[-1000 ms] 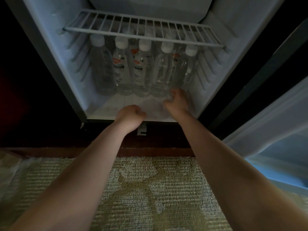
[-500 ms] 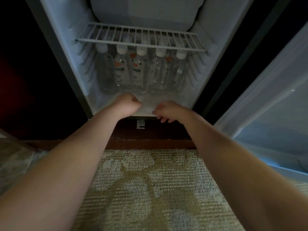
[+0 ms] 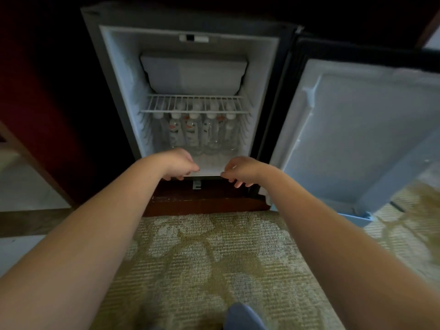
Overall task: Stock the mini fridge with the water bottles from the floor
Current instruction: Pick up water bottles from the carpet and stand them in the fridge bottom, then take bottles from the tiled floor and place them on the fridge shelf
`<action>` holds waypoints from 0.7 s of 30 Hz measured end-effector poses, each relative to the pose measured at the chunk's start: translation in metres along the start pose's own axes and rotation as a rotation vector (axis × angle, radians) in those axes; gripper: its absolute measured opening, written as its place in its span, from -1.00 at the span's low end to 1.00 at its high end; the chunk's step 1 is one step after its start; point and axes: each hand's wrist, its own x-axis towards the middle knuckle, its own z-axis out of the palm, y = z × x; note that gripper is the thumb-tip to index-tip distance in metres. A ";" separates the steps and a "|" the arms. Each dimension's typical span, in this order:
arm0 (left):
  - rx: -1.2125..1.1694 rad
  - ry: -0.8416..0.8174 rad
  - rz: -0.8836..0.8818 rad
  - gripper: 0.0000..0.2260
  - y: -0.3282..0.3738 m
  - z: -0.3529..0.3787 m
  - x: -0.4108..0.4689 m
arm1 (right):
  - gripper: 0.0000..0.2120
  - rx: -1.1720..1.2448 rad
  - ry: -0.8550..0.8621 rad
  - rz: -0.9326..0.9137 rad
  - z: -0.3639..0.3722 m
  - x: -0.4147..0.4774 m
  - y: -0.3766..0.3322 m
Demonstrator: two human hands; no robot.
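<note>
The mini fridge (image 3: 123, 91) stands open in front of me. Several clear water bottles (image 3: 194, 134) with white caps stand upright in rows on its floor, under a white wire shelf (image 3: 195, 106). My left hand (image 3: 177, 164) hovers at the fridge's front lip with fingers loosely curled and holds nothing. My right hand (image 3: 240, 171) hangs beside it at the lip, fingers also loosely curled, empty. Neither hand touches a bottle.
The fridge door (image 3: 352, 139) is swung wide to the right, its lower rack near the floor. A dark wooden plinth (image 3: 204, 201) runs under the fridge. Patterned green carpet (image 3: 202, 258) lies below my arms. A white freezer box (image 3: 192, 72) sits above the shelf.
Both hands have drawn back out of the fridge to its front lip; the right hand left the rightmost bottles. My head has pulled back, so the whole fridge and door show.
</note>
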 end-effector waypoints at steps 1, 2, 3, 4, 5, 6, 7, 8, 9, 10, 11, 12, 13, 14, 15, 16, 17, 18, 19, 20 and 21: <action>0.007 0.006 0.004 -0.72 0.005 -0.001 -0.012 | -0.63 0.019 0.018 -0.007 -0.002 -0.013 -0.001; 0.011 0.014 0.010 -0.72 0.010 -0.002 -0.024 | -0.63 0.038 0.039 -0.016 -0.004 -0.026 -0.001; 0.013 0.023 0.018 -0.72 0.015 -0.001 -0.037 | -0.62 0.057 0.062 -0.025 -0.006 -0.039 -0.001; 0.013 0.029 0.027 -0.72 0.020 -0.001 -0.049 | -0.61 0.077 0.083 -0.033 -0.008 -0.052 0.000; 0.009 0.029 0.034 -0.71 0.025 0.000 -0.061 | -0.61 0.095 0.098 -0.039 -0.009 -0.065 0.000; 0.002 0.029 0.037 -0.69 0.030 0.001 -0.073 | -0.62 0.107 0.112 -0.042 -0.011 -0.078 0.000; -0.005 0.032 0.043 -0.68 0.035 0.002 -0.085 | -0.62 0.113 0.125 -0.045 -0.012 -0.091 0.000; -0.008 0.041 0.051 -0.66 0.040 0.004 -0.096 | -0.62 0.114 0.141 -0.050 -0.014 -0.105 0.001; -0.011 0.054 0.061 -0.66 0.045 0.005 -0.106 | -0.62 0.116 0.162 -0.057 -0.015 -0.118 0.001; -0.015 0.067 0.070 -0.66 0.050 0.006 -0.116 | -0.63 0.120 0.189 -0.068 -0.016 -0.130 0.002; -0.022 0.080 0.081 -0.68 0.054 0.009 -0.126 | -0.64 0.128 0.215 -0.076 -0.017 -0.143 0.003; -0.026 0.091 0.092 -0.69 0.059 0.012 -0.134 | -0.65 0.139 0.235 -0.081 -0.017 -0.155 0.004; -0.023 0.099 0.107 -0.72 0.064 0.016 -0.142 | -0.66 0.152 0.248 -0.082 -0.017 -0.168 0.005; -0.008 0.102 0.126 -0.76 0.070 0.021 -0.151 | -0.66 0.164 0.257 -0.079 -0.016 -0.180 0.008; 0.015 0.106 0.153 -0.82 0.078 0.026 -0.159 | -0.66 0.171 0.266 -0.072 -0.015 -0.192 0.011; 0.038 0.112 0.175 -0.87 0.087 0.030 -0.168 | -0.65 0.172 0.276 -0.061 -0.013 -0.203 0.015; 0.052 0.119 0.198 -0.90 0.096 0.035 -0.176 | -0.65 0.168 0.288 -0.051 -0.011 -0.212 0.019; 0.062 0.122 0.225 -0.90 0.108 0.042 -0.185 | -0.64 0.162 0.306 -0.035 -0.009 -0.226 0.026; 0.068 0.127 0.247 -0.89 0.116 0.047 -0.190 | -0.65 0.152 0.318 -0.026 -0.006 -0.235 0.031; 0.071 0.131 0.264 -0.89 0.123 0.050 -0.194 | -0.66 0.143 0.332 -0.018 -0.005 -0.241 0.034; 0.073 0.128 0.284 -0.89 0.131 0.058 -0.199 | -0.67 0.139 0.360 -0.004 -0.003 -0.250 0.041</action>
